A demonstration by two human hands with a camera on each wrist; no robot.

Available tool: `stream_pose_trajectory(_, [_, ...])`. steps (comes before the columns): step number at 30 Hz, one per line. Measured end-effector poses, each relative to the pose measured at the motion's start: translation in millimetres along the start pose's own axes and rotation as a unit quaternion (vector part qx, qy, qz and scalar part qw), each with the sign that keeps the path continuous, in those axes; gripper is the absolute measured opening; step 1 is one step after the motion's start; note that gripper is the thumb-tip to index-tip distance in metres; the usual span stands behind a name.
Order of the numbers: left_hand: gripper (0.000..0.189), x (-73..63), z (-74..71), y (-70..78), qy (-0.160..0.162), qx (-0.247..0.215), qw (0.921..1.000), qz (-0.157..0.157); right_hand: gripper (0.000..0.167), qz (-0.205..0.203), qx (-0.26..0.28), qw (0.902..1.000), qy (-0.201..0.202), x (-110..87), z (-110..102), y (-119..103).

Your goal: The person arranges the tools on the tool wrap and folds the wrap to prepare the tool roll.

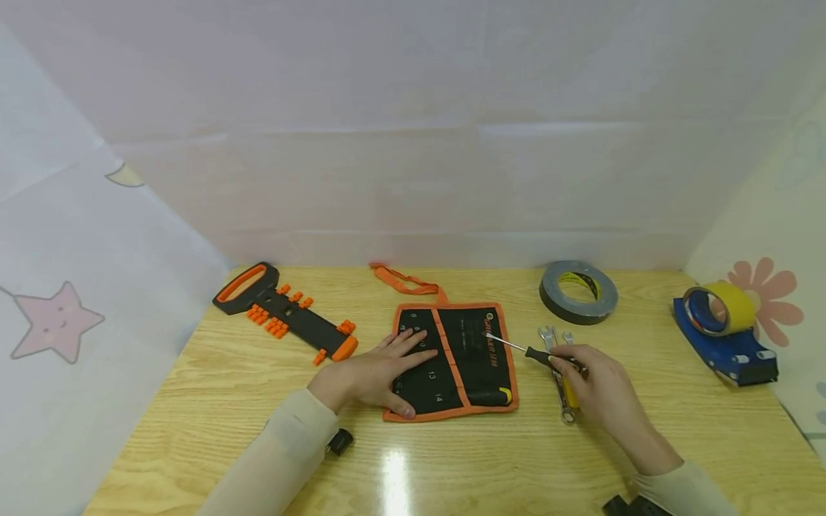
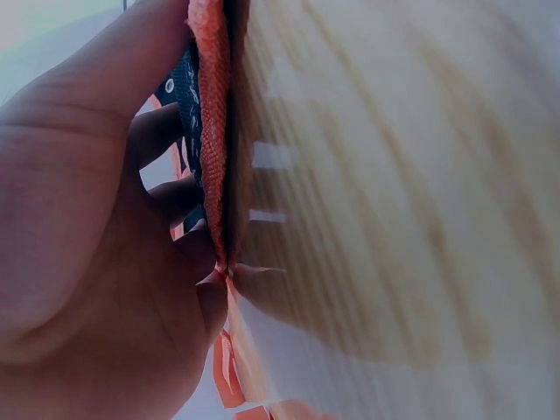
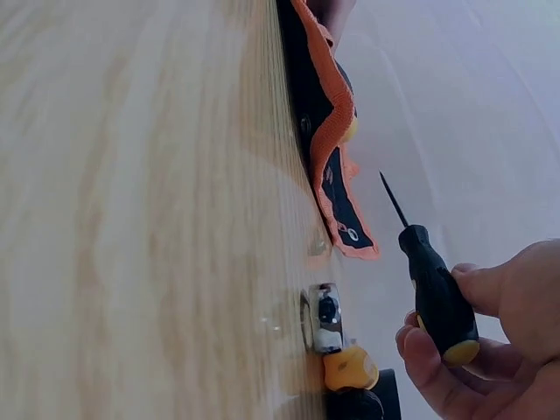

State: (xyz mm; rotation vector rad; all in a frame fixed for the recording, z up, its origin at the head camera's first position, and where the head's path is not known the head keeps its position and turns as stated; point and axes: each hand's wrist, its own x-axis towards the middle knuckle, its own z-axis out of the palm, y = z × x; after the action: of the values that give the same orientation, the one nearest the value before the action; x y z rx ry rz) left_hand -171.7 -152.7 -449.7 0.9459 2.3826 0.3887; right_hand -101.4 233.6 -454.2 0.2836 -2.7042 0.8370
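A black cloth tool pouch (image 1: 480, 365) with orange edging and printed numbers lies flat on the table. My left hand (image 1: 377, 373) rests on its left side with the fingers spread. In the left wrist view the thumb lies at the pouch's orange edge. My right hand (image 1: 596, 387) holds a screwdriver (image 3: 437, 293) by its black and yellow handle, the shaft pointing left over the pouch's right half. A black and yellow handle (image 1: 490, 395) shows in the pouch's lower right part. Wrenches (image 1: 566, 414) lie under the right hand beside a yellow-handled tool (image 3: 350, 367).
A grey tape roll (image 1: 578, 292) lies at the back right. Farther right stands a blue tape dispenser (image 1: 725, 351) with yellow tape. At the back left lies a black and orange holder (image 1: 290, 313) with small orange clips. An orange strap (image 1: 406, 281) trails behind the pouch.
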Motion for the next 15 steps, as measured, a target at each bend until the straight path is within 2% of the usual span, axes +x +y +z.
stream_pose_trajectory(5, [0.109, 0.6, 1.4, -1.4, 0.000, -0.001, 1.0000, 0.001, 0.015, -0.028, 0.010, 0.9996, 0.001, 0.0, 2.8, 1.4])
stream_pose_trajectory(15, [0.109, 0.1, 0.9, -1.1, 0.000, -0.004, 1.0000, -0.002, 0.018, -0.051, 0.033, 0.9969, -0.049, 1.7, 5.7, 2.4])
